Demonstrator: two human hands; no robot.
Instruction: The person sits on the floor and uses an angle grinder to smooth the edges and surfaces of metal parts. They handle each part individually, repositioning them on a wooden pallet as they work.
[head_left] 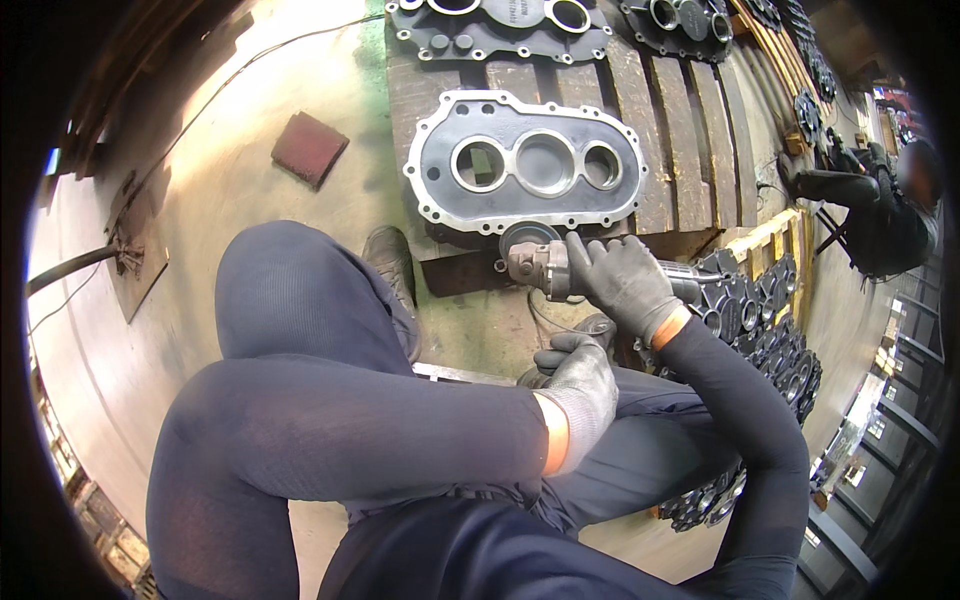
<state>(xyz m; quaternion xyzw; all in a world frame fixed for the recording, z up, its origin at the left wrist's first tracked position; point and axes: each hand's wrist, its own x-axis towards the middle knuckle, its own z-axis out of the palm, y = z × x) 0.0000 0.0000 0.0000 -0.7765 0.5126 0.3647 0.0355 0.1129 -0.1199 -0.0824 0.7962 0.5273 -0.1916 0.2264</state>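
My right hand (pixel 628 287), in a grey work glove, is wrapped round an angle grinder (pixel 535 265). The grinder's round disc (pixel 528 237) is at the near edge of a cast metal cover (pixel 518 205), which lies flat and has three large round openings and bolt holes along its rim. Whether disc and rim touch I cannot tell. Near my lap, my left hand (pixel 582 388), also gloved, hangs with loosely bent fingers, thumb apart, and nothing visible between them. A thin cord (pixel 545 318) loops between the grinder and that hand.
A slatted wooden pallet (pixel 715 150) carries the cover and similar castings (pixel 500 30) behind it. More dark castings (pixel 750 310) are stacked at my right. On the floor at left lies a reddish square piece (pixel 310 150). Another person (pixel 880 210) sits at far right.
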